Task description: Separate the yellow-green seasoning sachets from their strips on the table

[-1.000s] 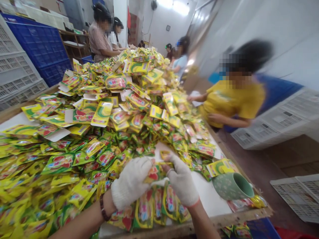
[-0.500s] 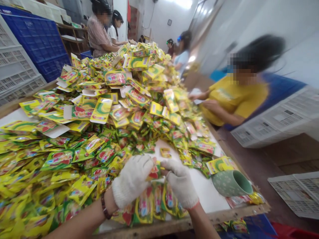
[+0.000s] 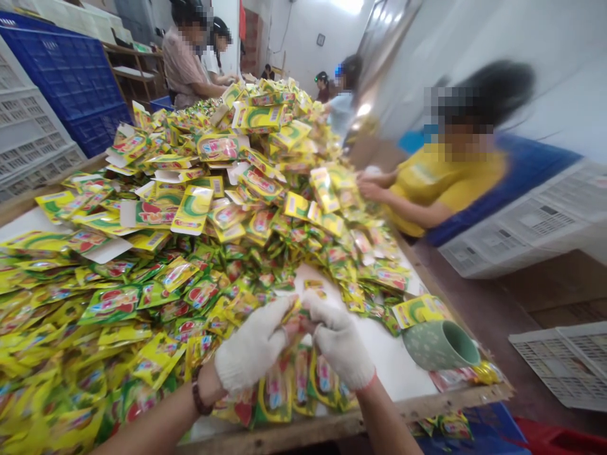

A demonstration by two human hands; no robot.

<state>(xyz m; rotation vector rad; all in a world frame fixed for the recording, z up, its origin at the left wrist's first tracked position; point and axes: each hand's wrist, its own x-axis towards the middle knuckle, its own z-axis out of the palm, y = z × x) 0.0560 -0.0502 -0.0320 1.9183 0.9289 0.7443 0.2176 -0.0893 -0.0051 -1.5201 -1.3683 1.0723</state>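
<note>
White knit gloves cover both of the person's hands, which meet low in the middle of the view. The left hand [image 3: 251, 349] and the right hand [image 3: 339, 344] are each closed in a fingertip pinch on one small red and yellow sachet [image 3: 296, 322], held between them just above the table. A dark bead bracelet [image 3: 196, 398] circles the left wrist.

Compared with a second ago, the fingertips have drawn closer together and dipped slightly. The sachet, whose printed face showed then, is now mostly hidden between the gloves. It has not been set down; both hands keep hold of it.

Directly under the hands, an overlapping row of sachets [image 3: 294, 387] lies along the wooden table edge [image 3: 332, 428]. Just beyond the fingertips, a lone sachet [image 3: 315, 288] sits on the bare white tabletop [image 3: 393, 363]. To the right of the right hand, a green mug [image 3: 439, 344] lies on its side, mouth facing right. Left of and beyond the hands rises a large heap of yellow and green packets [image 3: 213, 189].

Further right, a co-worker in a yellow shirt [image 3: 446, 183] reaches into the heap. More people stand at the far end, beside blue crates [image 3: 76, 82].
</note>
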